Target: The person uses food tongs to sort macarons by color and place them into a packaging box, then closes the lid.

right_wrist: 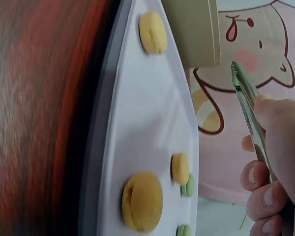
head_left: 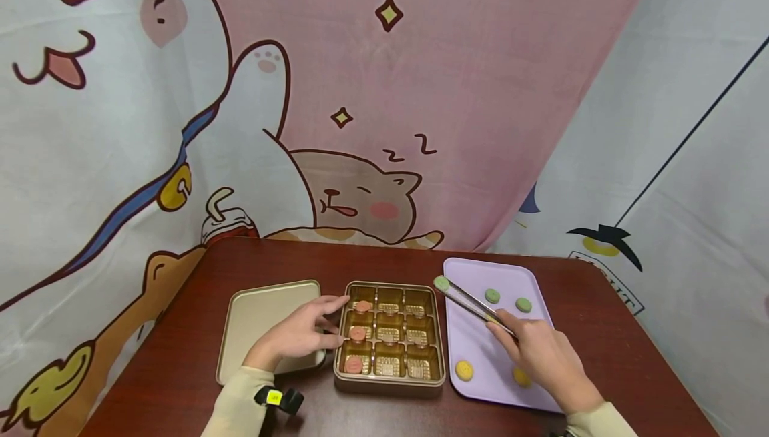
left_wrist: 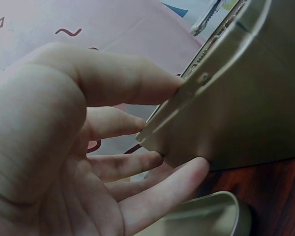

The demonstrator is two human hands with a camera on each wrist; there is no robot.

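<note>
My right hand (head_left: 543,353) holds metal tongs (head_left: 474,303), their tips closed around a green macaron-like cookie (head_left: 441,283). It hangs above the gap between the tin and the lilac tray (head_left: 480,337). The gold tin (head_left: 390,385) has a divided insert of several compartments; the left column holds three pinkish-orange cookies (head_left: 358,334), one per compartment, while the middle and right columns are bare. Against the tin's left side, my left hand (head_left: 297,333) rests its outstretched fingertips; in the left wrist view, thumb and fingers (left_wrist: 132,81) touch the rim and wall.
On the tray lie two green cookies (head_left: 492,295) towards the back and yellow cookies (head_left: 464,370) nearer the front, one partly behind my right hand. The tin's lid (head_left: 264,317) lies left of it on the dark red-brown table (head_left: 384,262). A printed cloth hangs behind.
</note>
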